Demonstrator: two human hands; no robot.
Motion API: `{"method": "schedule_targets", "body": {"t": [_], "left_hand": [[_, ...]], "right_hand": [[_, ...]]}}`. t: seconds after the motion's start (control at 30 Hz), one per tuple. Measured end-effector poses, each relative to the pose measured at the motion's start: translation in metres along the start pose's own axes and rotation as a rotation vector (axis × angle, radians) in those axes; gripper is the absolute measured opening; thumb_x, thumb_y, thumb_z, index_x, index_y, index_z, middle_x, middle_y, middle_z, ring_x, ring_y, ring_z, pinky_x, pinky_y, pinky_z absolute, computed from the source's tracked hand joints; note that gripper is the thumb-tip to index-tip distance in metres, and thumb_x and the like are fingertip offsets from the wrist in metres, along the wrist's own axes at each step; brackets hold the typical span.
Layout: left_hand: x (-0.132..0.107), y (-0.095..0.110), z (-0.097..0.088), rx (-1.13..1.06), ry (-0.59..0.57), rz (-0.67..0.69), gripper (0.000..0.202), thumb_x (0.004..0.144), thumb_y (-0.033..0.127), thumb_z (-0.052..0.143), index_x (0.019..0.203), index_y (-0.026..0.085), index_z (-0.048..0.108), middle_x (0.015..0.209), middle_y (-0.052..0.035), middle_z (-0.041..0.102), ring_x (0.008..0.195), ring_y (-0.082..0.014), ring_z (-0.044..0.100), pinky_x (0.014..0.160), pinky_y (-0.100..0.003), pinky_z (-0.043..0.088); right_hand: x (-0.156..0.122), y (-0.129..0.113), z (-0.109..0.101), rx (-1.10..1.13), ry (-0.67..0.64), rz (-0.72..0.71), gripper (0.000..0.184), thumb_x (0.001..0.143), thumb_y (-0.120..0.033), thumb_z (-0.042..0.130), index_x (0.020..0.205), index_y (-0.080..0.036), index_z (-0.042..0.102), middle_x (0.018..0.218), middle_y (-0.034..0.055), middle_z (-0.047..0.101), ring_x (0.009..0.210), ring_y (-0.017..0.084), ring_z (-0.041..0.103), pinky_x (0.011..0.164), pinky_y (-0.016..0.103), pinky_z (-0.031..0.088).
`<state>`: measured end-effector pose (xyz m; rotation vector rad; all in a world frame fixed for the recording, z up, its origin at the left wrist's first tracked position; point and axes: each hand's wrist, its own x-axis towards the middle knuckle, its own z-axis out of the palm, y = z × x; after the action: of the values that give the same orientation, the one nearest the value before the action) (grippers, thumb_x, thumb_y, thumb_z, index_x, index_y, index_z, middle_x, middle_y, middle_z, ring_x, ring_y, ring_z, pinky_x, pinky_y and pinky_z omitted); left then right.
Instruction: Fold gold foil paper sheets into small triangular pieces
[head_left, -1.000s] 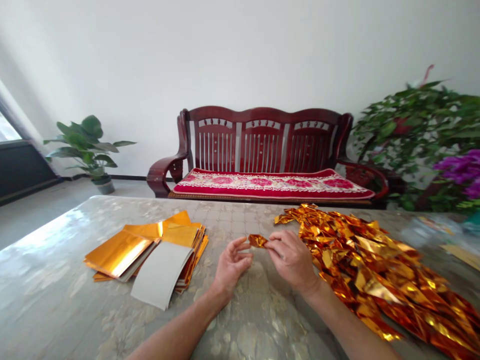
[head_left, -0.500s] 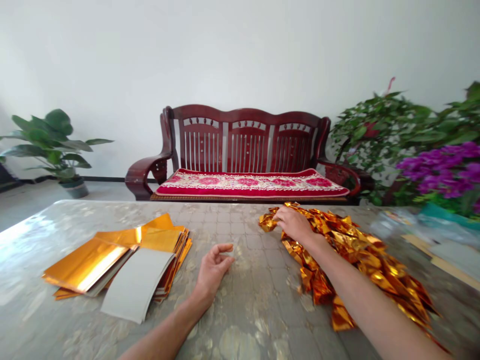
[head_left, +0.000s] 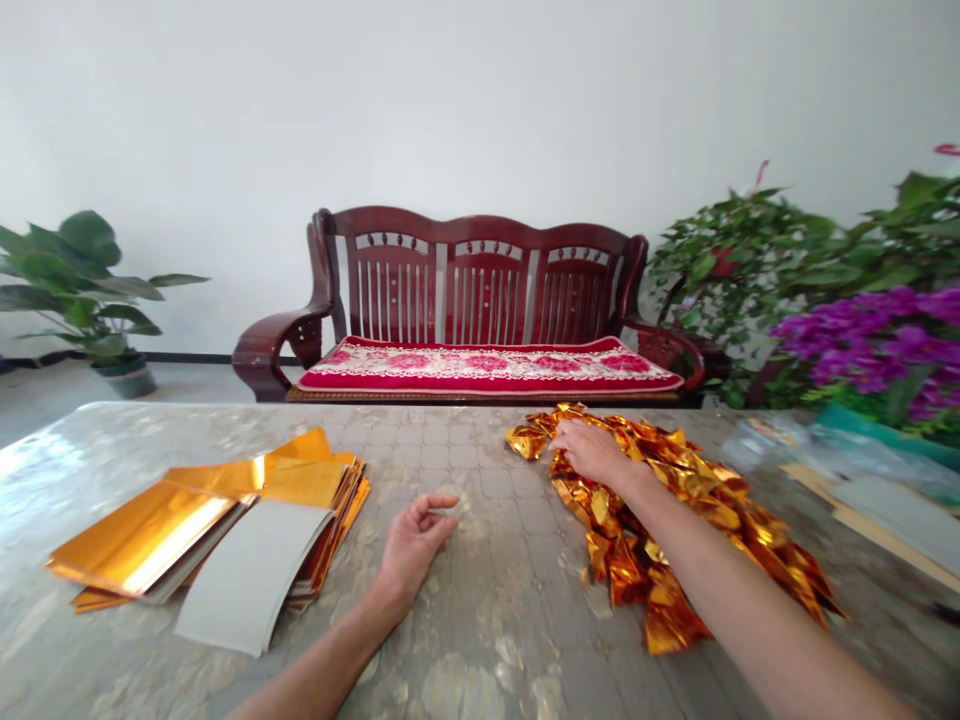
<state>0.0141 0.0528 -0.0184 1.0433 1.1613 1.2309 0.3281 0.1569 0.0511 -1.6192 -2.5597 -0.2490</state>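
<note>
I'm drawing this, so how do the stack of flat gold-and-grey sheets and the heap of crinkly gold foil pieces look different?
The stack of flat, rectangular gold-and-grey sheets lies smooth; the heap of shiny gold foil pieces is crinkled and jagged. The stack shows a plain grey sheet on top; the heap looks gold all over. Both shine gold on the patterned table.

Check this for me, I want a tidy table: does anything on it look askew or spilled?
Mildly askew: the sheets at the left lie fanned, edges not lined up. The foil pieces at the right hand sit in a loose heap. No spill shows.
</note>
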Motion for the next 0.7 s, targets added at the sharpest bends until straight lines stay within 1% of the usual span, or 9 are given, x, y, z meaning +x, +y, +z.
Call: {"method": "schedule_targets", "body": {"t": [0.1,0.17,0.27,0.37,0.53,0.6,0.7], "left_hand": [[0.000,0.000,-0.001,0.010,-0.008,0.003,0.039,0.060,0.036,0.081,0.090,0.014,0.069,0.053,0.0058,0.057,0.049,-0.0087,0.050,0.052,-0.019,0.035],[0.000,-0.001,-0.001,0.017,-0.014,-0.002,0.038,0.060,0.035,0.080,0.090,0.014,0.069,0.054,0.0053,0.059,0.050,-0.0087,0.050,0.052,-0.019,0.036],[0.001,-0.001,0.000,0.032,-0.012,-0.003,0.037,0.061,0.033,0.079,0.091,0.013,0.069,0.054,0.0051,0.059,0.050,-0.0085,0.050,0.053,-0.019,0.036],[0.001,-0.002,0.000,0.031,-0.009,-0.001,0.037,0.060,0.033,0.079,0.090,0.013,0.069,0.053,0.0050,0.059,0.049,-0.0087,0.050,0.052,-0.019,0.036],[0.001,-0.001,0.001,0.030,-0.005,-0.005,0.038,0.058,0.036,0.081,0.088,0.014,0.070,0.052,0.0048,0.059,0.049,-0.0099,0.051,0.051,-0.020,0.035],[0.001,-0.001,0.001,0.038,-0.007,-0.003,0.037,0.059,0.036,0.080,0.087,0.014,0.070,0.052,0.0046,0.059,0.049,-0.0101,0.051,0.051,-0.020,0.035],[0.001,-0.001,0.001,0.034,-0.012,0.001,0.037,0.059,0.036,0.080,0.086,0.015,0.070,0.053,0.0044,0.059,0.049,-0.0105,0.051,0.051,-0.020,0.036]], "right_hand": [[0.005,-0.001,0.001,0.004,-0.007,-0.039,0.027,0.072,-0.003,0.062,0.075,-0.026,0.076,0.086,0.0044,0.063,0.087,0.019,0.057,0.076,0.026,0.042],[0.005,0.000,0.000,0.009,-0.008,-0.052,0.023,0.070,-0.004,0.064,0.070,-0.024,0.075,0.085,0.0043,0.063,0.085,0.018,0.056,0.075,0.026,0.042],[0.004,0.003,-0.003,0.026,0.010,-0.053,0.021,0.071,-0.005,0.063,0.070,-0.023,0.074,0.085,0.0038,0.063,0.084,0.017,0.057,0.076,0.026,0.042],[0.002,0.004,-0.008,0.057,0.054,-0.032,0.022,0.075,-0.008,0.061,0.074,-0.024,0.076,0.088,0.0030,0.065,0.088,0.017,0.058,0.078,0.027,0.043],[-0.003,-0.001,-0.012,0.140,0.174,-0.007,0.027,0.081,-0.009,0.053,0.085,-0.024,0.076,0.098,0.0023,0.067,0.094,0.016,0.061,0.086,0.028,0.046],[-0.005,-0.006,-0.010,0.238,0.257,-0.040,0.026,0.081,-0.009,0.053,0.084,-0.023,0.075,0.096,0.0023,0.068,0.091,0.016,0.063,0.085,0.029,0.049],[-0.011,-0.016,-0.006,0.374,0.417,-0.100,0.027,0.081,-0.008,0.052,0.082,-0.023,0.075,0.091,0.0025,0.070,0.085,0.016,0.065,0.081,0.030,0.052]]}}
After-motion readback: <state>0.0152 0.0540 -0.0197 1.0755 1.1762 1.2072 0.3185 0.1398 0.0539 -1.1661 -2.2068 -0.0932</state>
